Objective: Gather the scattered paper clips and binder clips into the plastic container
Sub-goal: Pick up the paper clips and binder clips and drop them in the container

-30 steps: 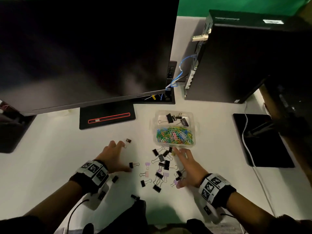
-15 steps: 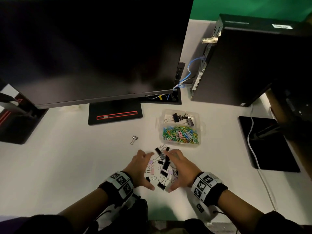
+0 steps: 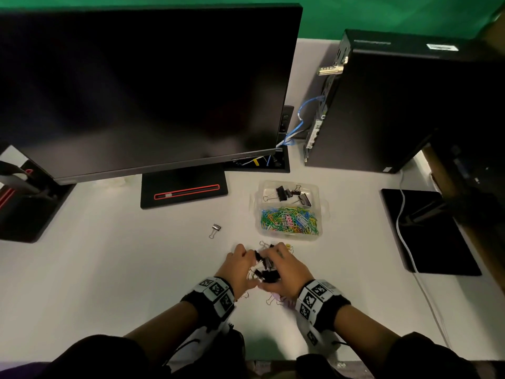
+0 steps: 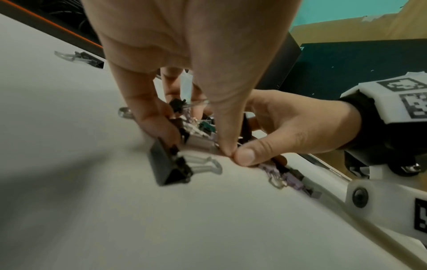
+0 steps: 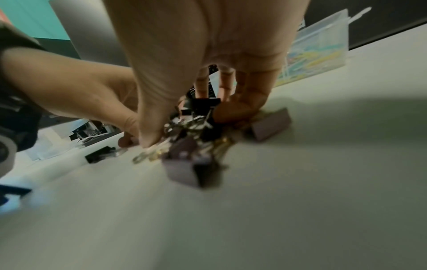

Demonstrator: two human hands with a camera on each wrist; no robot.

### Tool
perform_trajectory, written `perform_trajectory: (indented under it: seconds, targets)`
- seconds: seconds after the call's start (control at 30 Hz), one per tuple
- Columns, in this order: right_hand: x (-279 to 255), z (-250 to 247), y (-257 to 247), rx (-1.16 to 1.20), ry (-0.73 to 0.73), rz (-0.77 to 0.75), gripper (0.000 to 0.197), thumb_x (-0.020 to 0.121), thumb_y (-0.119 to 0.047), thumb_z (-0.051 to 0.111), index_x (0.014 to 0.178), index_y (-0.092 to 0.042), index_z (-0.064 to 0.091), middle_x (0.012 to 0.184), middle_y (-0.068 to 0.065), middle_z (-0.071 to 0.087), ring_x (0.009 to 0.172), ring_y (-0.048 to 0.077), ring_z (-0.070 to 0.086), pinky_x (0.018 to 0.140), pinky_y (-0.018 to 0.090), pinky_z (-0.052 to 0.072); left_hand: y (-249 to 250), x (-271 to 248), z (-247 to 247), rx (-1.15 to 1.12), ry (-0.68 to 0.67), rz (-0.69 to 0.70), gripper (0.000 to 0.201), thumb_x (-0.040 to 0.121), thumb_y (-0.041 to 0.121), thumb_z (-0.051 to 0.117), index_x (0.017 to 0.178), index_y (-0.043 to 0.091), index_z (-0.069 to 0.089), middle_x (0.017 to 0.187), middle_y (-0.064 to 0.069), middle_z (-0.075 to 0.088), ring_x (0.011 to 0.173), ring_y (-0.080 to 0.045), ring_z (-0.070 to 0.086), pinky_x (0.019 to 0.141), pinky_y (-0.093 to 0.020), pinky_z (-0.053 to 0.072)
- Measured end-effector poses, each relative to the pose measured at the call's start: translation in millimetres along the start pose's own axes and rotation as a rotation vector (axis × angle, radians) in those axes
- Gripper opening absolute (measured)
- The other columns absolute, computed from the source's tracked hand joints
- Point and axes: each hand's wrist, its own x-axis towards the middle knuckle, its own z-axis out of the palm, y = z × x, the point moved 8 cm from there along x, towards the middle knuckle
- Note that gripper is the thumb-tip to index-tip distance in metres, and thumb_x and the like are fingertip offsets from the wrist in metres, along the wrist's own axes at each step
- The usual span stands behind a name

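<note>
The left hand and the right hand are cupped toward each other on the table, fingers curled inward around a pile of binder clips. In the left wrist view the tips of the two thumbs touch at the near edge of the pile, pressed down on the table surface. The left hand's fingers bear against the black clips on one side; the right hand's fingers close in from the other. The pile mixes black and pale purple clips with wire handles.

Several clips lie outside the cupped hands — one black binder clip just beside the left fingers, and purple clips at the outer side of the right hand. A few wire handles protrude beyond the fingertips toward the container.

The plastic container stands on the table just beyond the hands, apart from them. It has two compartments: the far one holds a few black binder clips, the near one a heap of coloured paper clips.

A single silver binder clip lies alone on the table, left of the container and beyond the left hand.

Further back stand a monitor on its base and a black computer case. A black pad lies at the right.
</note>
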Motion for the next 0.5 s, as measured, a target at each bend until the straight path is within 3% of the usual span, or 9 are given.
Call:
perform_trajectory:
  seconds: [0.1, 0.3, 0.4, 0.5]
  targets:
    - [6, -2, -1, -0.037, 0.006, 0.010, 0.056, 0.071, -0.036, 0.067, 0.121, -0.030, 0.042, 0.116, -0.003, 0.038, 0.101, 0.018, 0.052, 0.076, 0.034, 0.051, 1, 5, -1, 0.000, -0.011, -0.009, 0.035, 0.074, 0.019, 0.066, 0.102, 0.008, 0.049, 0.109, -0.008, 0.045, 0.092, -0.029, 0.053, 0.076, -0.032, 0.040]
    - [16, -9, 0, -0.175, -0.004, 0.095, 0.034, 0.071, -0.026, 0.065, 0.100, -0.020, 0.047, 0.114, 0.002, 0.039, 0.091, 0.027, 0.047, 0.070, 0.035, 0.048, 3, 8, -3, 0.043, -0.004, 0.033, 0.019, 0.078, 0.001, 0.047, 0.096, 0.005, 0.053, 0.101, -0.011, 0.054, 0.094, -0.030, 0.054, 0.077, -0.032, 0.039]
    - [15, -11, 2, -0.177, 0.006, 0.119, 0.031, 0.072, -0.026, 0.065, 0.099, -0.019, 0.050, 0.114, 0.001, 0.040, 0.096, 0.028, 0.047, 0.074, 0.036, 0.049, 0, 9, -7, -0.044, -0.013, 0.043, 0.016, 0.078, -0.001, 0.049, 0.083, 0.013, 0.055, 0.081, 0.004, 0.044, 0.084, -0.024, 0.053, 0.073, -0.027, 0.037]
    - [9, -17, 6, -0.133, 0.061, 0.122, 0.022, 0.074, -0.022, 0.062, 0.094, -0.017, 0.054, 0.113, 0.001, 0.043, 0.094, 0.027, 0.051, 0.075, 0.034, 0.049, -1, 15, -20, -0.134, -0.011, 0.034, 0.028, 0.079, 0.001, 0.053, 0.069, 0.025, 0.044, 0.073, 0.015, 0.035, 0.068, -0.010, 0.044, 0.069, -0.019, 0.031]
